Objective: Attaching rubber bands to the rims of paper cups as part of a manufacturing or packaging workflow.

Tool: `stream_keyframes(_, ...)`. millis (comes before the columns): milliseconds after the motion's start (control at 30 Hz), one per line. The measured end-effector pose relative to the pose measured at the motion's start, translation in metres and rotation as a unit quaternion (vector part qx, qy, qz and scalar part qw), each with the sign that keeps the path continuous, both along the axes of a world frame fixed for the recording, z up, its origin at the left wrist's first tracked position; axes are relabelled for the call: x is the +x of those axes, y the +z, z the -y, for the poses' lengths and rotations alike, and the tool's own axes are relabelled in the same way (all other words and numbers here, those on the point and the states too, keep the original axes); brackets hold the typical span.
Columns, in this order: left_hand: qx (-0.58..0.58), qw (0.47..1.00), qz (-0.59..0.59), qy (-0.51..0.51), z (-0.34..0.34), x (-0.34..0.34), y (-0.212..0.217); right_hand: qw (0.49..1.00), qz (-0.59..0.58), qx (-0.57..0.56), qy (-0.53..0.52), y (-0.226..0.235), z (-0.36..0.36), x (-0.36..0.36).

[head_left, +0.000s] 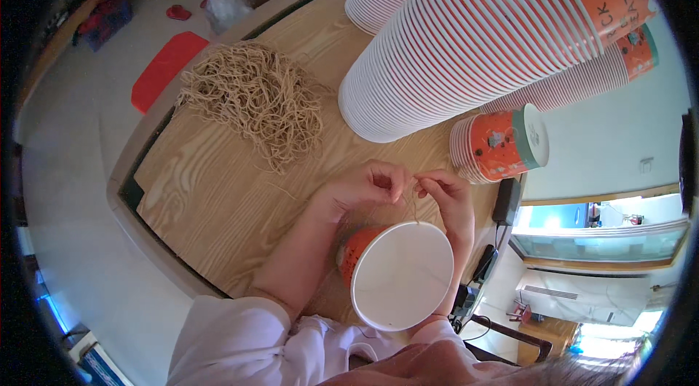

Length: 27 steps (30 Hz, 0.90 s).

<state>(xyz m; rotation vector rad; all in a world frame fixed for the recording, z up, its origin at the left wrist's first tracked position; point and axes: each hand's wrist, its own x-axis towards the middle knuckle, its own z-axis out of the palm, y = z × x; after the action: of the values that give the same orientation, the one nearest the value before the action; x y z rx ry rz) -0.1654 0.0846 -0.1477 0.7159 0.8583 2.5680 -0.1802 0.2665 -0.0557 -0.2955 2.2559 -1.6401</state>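
A white-lined orange paper bucket (403,277) lies tipped in front of me, its open mouth facing up toward me. A thin piece of twine (415,211) runs from its rim up to my fingers. My right hand (445,195) pinches the twine between thumb and forefinger, just beyond the rim. Close beside it, my left hand (370,183) is closed with its fingers curled, its fingertips at the twine. The exact grip of the left fingers is partly hidden. A loose heap of brown twine pieces (255,98) lies on the wooden table (189,189), to the left.
A tall nested stack of paper buckets (466,40) leans across the far right, with more stacks behind it. A shorter stack (495,144) lies near my right hand. Black power adapters (507,201) sit at the right edge. A red stool (166,69) stands beyond the table's left edge.
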Motion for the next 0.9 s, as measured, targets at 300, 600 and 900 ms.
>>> stream_keyframes(300, -0.163, 0.982, -0.095, 0.03, -0.009, 0.001, 0.012, 0.995, -0.056, 0.076, -0.034, 0.006, -0.006, 0.007)
stream_keyframes(600, -0.276, 0.96, -0.048, -0.006, -0.009, 0.002, 0.019, 0.978, -0.093, 0.185, -0.006, 0.016, -0.002, 0.014)
stream_keyframes(900, -0.063, 0.995, 0.054, -0.053, -0.008, 0.001, 0.003, 0.982, -0.086, 0.17, -0.007, 0.032, 0.0, 0.029)
